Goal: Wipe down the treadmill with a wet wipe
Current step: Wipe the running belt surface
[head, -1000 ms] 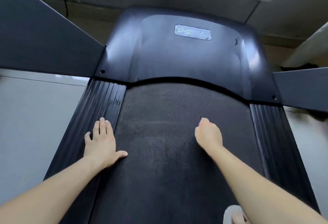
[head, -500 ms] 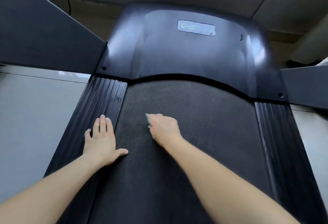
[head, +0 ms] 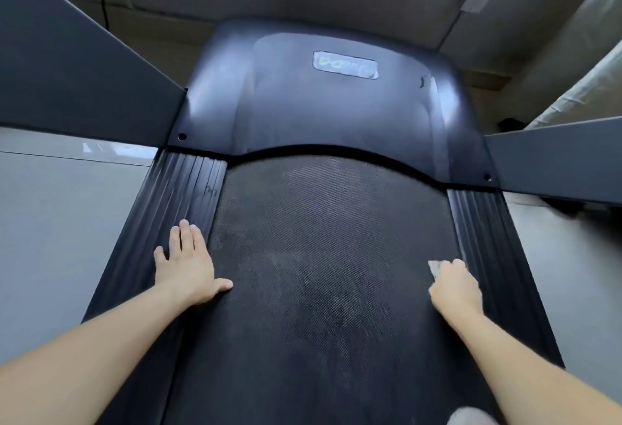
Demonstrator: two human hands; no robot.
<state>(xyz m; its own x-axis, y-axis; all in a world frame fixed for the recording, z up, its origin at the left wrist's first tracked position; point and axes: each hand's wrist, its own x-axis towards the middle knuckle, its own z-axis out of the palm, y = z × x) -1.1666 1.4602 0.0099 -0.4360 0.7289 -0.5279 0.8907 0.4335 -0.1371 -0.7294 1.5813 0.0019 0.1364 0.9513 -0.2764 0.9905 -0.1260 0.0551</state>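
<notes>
Treadmill belt (head: pixel 319 273), right hand (head: pixel 456 286), grip curled round wet wipe (head: pixel 434 268), left hand (head: pixel 185 263), grip wide, flat on side rail (head: pixel 175 195)

The treadmill belt (head: pixel 319 273) is black and dull, with a rough, bumpy weave and pale patches. The motor cover (head: pixel 319 114) is smooth, shiny dark plastic. The side rails (head: pixel 181 195) are black with long ridges and a little shine. The wet wipe (head: pixel 434 268) looks thin, white and soft. The floor (head: pixel 60 222) is smooth and glossy.

Small label plate (head: pixel 345 65) on the treadmill hood (head: pixel 303 114), greenish marks, too blurred to read
</notes>
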